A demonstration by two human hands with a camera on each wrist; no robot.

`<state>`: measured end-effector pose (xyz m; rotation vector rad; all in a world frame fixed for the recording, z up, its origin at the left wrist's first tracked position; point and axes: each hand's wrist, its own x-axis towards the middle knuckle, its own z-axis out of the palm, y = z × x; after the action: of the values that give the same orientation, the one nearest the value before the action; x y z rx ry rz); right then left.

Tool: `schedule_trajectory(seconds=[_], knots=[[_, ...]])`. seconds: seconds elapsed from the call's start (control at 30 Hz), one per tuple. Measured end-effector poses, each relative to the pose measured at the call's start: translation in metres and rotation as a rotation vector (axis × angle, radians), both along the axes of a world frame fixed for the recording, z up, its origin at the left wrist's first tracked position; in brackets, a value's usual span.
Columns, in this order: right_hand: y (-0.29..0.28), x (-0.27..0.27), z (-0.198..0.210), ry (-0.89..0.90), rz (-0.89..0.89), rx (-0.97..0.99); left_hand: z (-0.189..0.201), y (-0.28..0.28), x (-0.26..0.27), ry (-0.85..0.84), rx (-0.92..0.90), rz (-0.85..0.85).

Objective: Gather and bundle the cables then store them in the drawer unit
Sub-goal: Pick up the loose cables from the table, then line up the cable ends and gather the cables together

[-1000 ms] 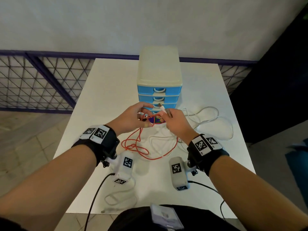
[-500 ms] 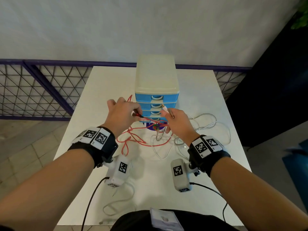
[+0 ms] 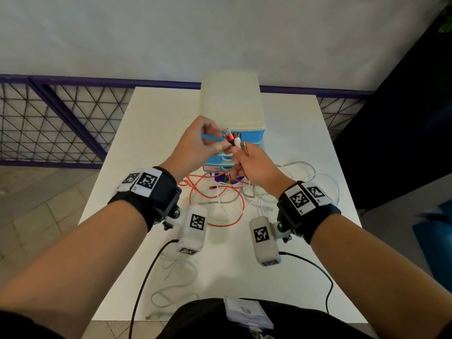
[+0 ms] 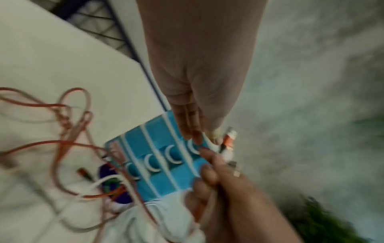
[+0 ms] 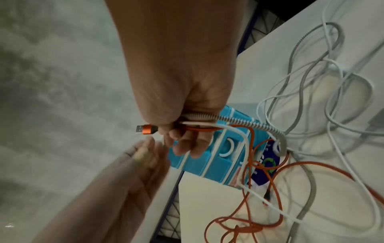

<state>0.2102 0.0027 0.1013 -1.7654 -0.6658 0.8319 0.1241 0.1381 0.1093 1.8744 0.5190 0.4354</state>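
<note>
While raised in front of the drawer unit [image 3: 232, 111], right hand [image 3: 254, 165] clamped around a bunch of cable ends: orange cable [image 5: 199, 129], white cable [image 5: 234, 129], braided grey cable [image 5: 239, 120], orange plug poking out past the thumb. Left hand [image 3: 195, 145] just beside that plug, fingers loosely curled, holding nothing visible. Remaining loops trailing down onto the white table [image 3: 151, 123], below the blue drawers

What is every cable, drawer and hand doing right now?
Right hand: grips several cable ends together.
Left hand: fingers curled at the plugs; grip unclear.
Orange cable: plug end in right hand, rest loose on table.
White cable: untidy loops on table.
Braided grey cable: one end in right hand, uncoiled.
Drawer unit: upright, visible drawers closed.
</note>
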Motion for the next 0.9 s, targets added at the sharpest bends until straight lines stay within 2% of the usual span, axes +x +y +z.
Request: schedule_trajectory(seconds=[0.07, 0.13, 0.2, 0.27, 0.33, 0.43, 0.5, 0.63, 0.77, 0.9], knots=[[-0.004, 0.006, -0.003, 0.015, -0.049, -0.027, -0.021, 0.005, -0.007, 0.145, 0.072, -0.048], [-0.011, 0.012, -0.004, 0.142, -0.091, -0.016, -0.052, 0.008, -0.018, 0.327, 0.180, -0.152], [-0.018, 0.018, -0.004, 0.300, -0.099, 0.035, -0.078, 0.002, -0.026, 0.401, 0.246, -0.223], [-0.023, 0.020, -0.004, 0.433, -0.097, 0.115, -0.081, -0.018, -0.023, 0.297, 0.182, -0.230], [-0.025, 0.021, -0.003, 0.553, -0.142, 0.229, -0.060, -0.046, -0.010, 0.190, -0.018, -0.271], [-0.022, 0.028, 0.005, 0.686, -0.284, 0.417, -0.032, -0.079, 0.013, 0.115, -0.281, -0.352], [-0.021, 0.037, 0.012, 0.732, -0.364, 0.504, -0.025, -0.088, 0.020, 0.103, -0.282, -0.424], [-0.026, 0.054, 0.027, 0.603, -0.383, 0.486, -0.041, -0.082, 0.019, 0.207, -0.034, -0.564], [-0.036, 0.065, 0.031, 0.468, -0.379, 0.390, -0.061, -0.049, 0.001, 0.390, 0.284, -0.549], [-0.046, 0.065, 0.025, 0.409, -0.383, 0.321, -0.059, -0.019, -0.021, 0.586, 0.383, -0.498]])
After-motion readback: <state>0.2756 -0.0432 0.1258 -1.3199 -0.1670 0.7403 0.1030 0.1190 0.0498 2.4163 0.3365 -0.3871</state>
